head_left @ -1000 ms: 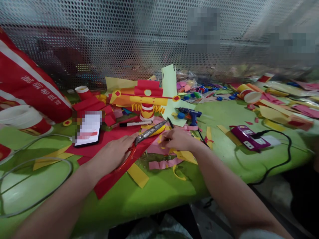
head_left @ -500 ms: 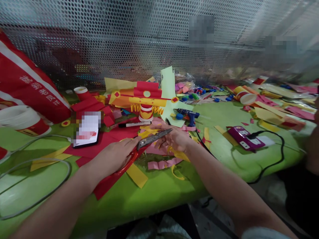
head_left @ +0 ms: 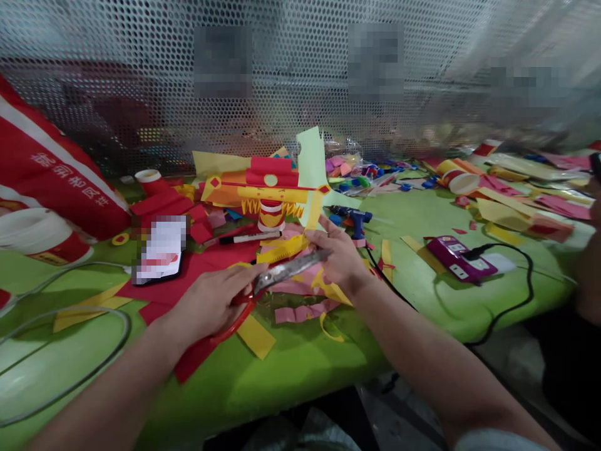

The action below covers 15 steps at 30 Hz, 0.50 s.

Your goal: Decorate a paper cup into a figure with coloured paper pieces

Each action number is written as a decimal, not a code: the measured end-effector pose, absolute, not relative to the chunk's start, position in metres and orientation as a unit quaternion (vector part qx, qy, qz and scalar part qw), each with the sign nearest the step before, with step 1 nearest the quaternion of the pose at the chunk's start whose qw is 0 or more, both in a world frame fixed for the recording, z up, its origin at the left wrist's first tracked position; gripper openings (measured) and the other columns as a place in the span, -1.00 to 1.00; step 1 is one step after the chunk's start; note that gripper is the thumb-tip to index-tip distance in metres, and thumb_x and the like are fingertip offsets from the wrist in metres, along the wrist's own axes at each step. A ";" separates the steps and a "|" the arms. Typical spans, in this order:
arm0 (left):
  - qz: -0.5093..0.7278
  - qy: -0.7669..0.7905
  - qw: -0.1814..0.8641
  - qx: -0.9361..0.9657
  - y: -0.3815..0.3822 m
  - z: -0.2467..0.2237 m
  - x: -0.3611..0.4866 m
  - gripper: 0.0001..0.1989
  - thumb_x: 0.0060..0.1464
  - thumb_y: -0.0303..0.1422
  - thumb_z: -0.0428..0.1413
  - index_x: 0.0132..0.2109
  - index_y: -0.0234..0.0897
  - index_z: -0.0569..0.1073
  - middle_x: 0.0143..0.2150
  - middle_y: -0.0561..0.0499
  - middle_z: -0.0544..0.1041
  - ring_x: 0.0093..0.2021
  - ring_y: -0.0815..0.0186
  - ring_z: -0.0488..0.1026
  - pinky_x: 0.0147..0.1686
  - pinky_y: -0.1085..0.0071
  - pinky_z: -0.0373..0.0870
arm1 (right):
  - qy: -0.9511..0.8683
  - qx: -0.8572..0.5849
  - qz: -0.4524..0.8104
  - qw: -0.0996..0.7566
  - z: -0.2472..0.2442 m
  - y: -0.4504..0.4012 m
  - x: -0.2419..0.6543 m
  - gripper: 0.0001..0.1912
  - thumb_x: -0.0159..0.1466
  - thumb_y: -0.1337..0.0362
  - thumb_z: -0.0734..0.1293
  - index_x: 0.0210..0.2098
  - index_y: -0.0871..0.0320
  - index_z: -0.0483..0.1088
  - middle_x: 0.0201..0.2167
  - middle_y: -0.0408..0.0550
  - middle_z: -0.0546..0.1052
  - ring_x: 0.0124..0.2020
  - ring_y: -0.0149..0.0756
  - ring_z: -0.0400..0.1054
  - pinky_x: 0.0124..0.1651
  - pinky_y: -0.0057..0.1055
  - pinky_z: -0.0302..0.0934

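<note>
Scissors aslant, tips rightward (left hand round handles, right hand on yellow strip).

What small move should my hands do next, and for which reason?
Probably ease the scissors back a little with your left hand: their blades look closed, and the tips appear very near your right hand, whose fingers hold a yellow paper strip upright.

Walled off ahead by paper-cup figure and upright pale-green paper; hemmed in at left by phone and looped cable; open over bare green bench between blue glue gun and purple power strip.
</note>
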State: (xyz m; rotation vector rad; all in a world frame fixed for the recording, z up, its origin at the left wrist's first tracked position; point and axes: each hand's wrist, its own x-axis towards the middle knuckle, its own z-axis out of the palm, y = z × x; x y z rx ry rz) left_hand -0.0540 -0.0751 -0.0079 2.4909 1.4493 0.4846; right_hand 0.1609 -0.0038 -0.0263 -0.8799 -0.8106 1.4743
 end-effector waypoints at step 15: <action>0.526 0.510 0.346 0.585 -0.066 -0.022 0.000 -0.70 -0.04 -0.23 0.10 -0.14 -0.23 0.35 -0.21 -0.01 0.50 -0.20 0.30 0.46 -0.17 0.31 0.43 | -0.276 -0.279 0.764 0.512 -0.021 -0.034 0.131 -0.73 -0.19 0.30 0.51 -0.53 0.16 0.38 -0.63 -0.24 0.49 -0.64 -0.52 0.35 -0.56 -0.61 0.30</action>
